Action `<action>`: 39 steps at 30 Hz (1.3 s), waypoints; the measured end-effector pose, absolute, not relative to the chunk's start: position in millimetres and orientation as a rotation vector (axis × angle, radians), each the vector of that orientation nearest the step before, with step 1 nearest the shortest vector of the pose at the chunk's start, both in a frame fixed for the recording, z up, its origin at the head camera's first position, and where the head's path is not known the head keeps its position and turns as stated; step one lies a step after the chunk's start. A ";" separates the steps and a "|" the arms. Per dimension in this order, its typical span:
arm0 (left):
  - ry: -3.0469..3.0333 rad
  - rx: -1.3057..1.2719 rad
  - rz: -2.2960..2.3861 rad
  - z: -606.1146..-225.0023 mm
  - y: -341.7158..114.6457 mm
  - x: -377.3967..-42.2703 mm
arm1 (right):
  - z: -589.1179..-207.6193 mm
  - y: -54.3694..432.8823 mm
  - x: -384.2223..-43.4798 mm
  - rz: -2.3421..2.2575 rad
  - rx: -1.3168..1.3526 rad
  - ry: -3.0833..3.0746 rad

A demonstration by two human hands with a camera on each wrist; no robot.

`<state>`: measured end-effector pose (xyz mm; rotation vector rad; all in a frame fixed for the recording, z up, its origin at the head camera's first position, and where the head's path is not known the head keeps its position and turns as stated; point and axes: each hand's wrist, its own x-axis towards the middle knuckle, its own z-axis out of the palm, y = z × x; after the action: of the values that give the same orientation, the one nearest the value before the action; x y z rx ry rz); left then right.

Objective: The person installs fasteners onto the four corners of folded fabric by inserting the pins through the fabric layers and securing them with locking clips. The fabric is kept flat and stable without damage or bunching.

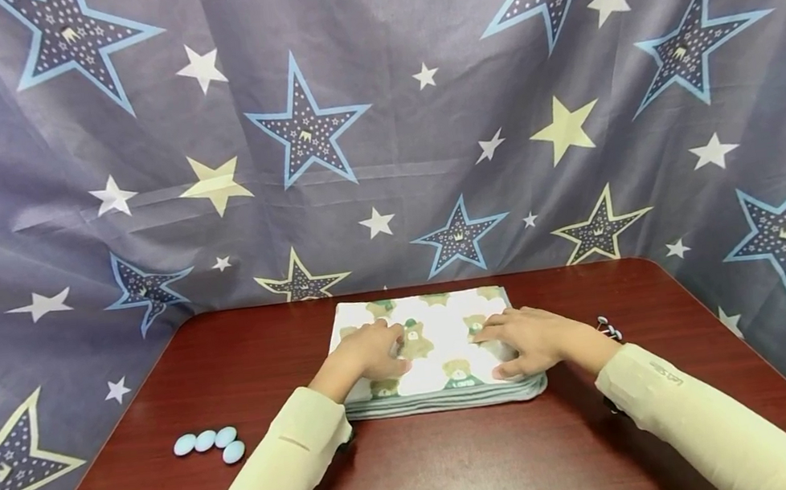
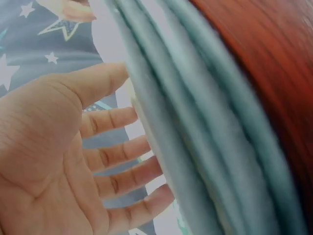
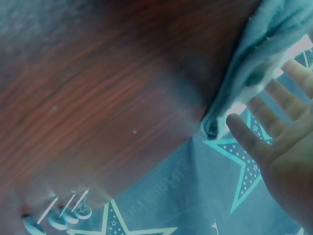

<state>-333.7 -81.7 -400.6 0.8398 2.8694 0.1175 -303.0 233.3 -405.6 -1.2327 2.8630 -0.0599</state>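
A folded blanket [image 1: 431, 362], white with brown bears on top and blue-green beneath, lies in several layers on the table. My left hand [image 1: 370, 353] rests on its left part, fingers spread and relaxed. In the left wrist view, that hand's fingertips [image 2: 160, 195] touch the white face beside the stacked blue-green edges. On the blanket's right part lies my right hand [image 1: 531, 338], its fingers loosely extended. The right wrist view shows the right hand [image 3: 288, 161] with its fingers apart, near the blanket's rounded corner [image 3: 212, 128]. Neither hand grips the cloth.
Several pale blue oval pieces [image 1: 205, 440] lie on the left of the dark red wooden table [image 1: 454, 464]. Several small pins with rounded blue heads [image 3: 57, 220] lie to the right, beyond my right wrist. A grey star-patterned curtain [image 1: 369, 159] hangs behind the table.
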 end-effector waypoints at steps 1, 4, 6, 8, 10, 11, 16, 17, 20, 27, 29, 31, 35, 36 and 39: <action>2.863 0.890 0.143 -400.6 -80.3 -333.0 | -404.3 233.7 -302.4 -0.053 -1.243 2.874; 2.832 1.061 0.229 -399.7 -74.5 -329.6 | -399.7 237.3 -300.3 -0.047 -1.257 2.921; 2.790 1.180 0.281 -397.9 -69.3 -326.3 | -396.3 241.4 -299.0 -0.054 -1.246 2.952; 2.743 1.262 0.314 -395.8 -63.8 -322.9 | -393.6 246.4 -298.7 -0.056 -1.218 2.980; 2.706 1.305 0.319 -394.2 -58.5 -319.3 | -391.9 252.4 -298.6 -0.056 -1.179 3.003; 2.684 1.321 0.326 -393.6 -55.9 -317.5 | -391.6 255.7 -299.0 -0.060 -1.159 3.011; 2.622 1.376 0.349 -394.2 -47.2 -310.9 | -388.3 273.6 -300.1 -0.131 -1.061 3.029; 2.611 1.384 0.358 -394.5 -46.3 -309.9 | -387.4 277.7 -300.3 -0.152 -1.035 3.028; 2.561 1.377 0.417 -394.9 -44.4 -308.1 | -384.0 290.7 -300.5 -0.211 -0.950 3.030; 2.492 1.361 0.443 -398.0 -38.4 -307.0 | -379.0 323.4 -301.5 -0.313 -0.829 3.027; 2.482 1.374 0.434 -399.1 -37.0 -306.8 | -378.5 333.0 -301.7 -0.334 -0.806 3.026; 2.479 1.386 0.419 -400.5 -36.0 -306.6 | -378.6 342.0 -301.6 -0.348 -0.792 3.024; 2.493 1.398 0.369 -403.2 -34.5 -307.0 | -379.9 355.8 -298.7 -0.333 -0.763 3.025; 2.497 1.403 0.359 -403.6 -34.1 -307.2 | -380.9 358.8 -298.0 -0.325 -0.767 3.024; 2.504 1.413 0.343 -403.7 -33.0 -307.4 | -384.5 365.2 -296.3 -0.276 -0.777 3.041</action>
<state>-307.4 -33.0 -403.7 1.4129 2.5042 0.3434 -296.3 365.2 -384.5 -0.7770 3.0406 -0.2765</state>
